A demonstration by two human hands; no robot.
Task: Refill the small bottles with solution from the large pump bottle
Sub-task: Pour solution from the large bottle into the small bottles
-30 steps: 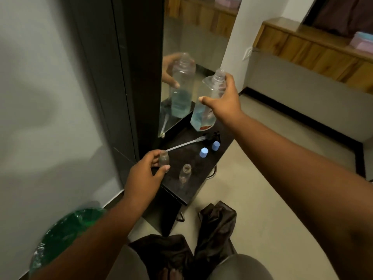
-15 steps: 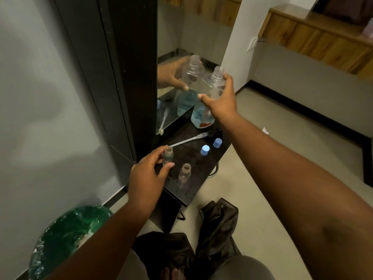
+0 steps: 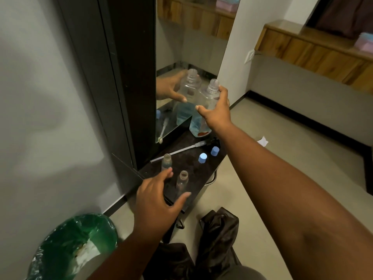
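Left hand (image 3: 155, 201) had let go of the far small bottle (image 3: 166, 162), which now stood on the desk (image 3: 193, 168) just past its fingertips; hand spread open, reaching round the near small bottle (image 3: 182, 179), not yet gripping. Right hand (image 3: 217, 112) stayed clamped on the big bottle (image 3: 201, 110), pump (image 3: 181, 149) off, lying between hands. Judged: switching to second bottle

Right hand (image 3: 217, 113): grips the large bottle (image 3: 203, 110), pump off, blue liquid low inside
Left hand (image 3: 159, 196): fingers spread over two uncapped small bottles (image 3: 166, 161) (image 3: 182, 179), holding neither
Dark shelf (image 3: 193, 168): pump tube (image 3: 181, 150), two blue caps (image 3: 202, 158) (image 3: 215, 151)
Floor: green-lined bin (image 3: 76, 245)
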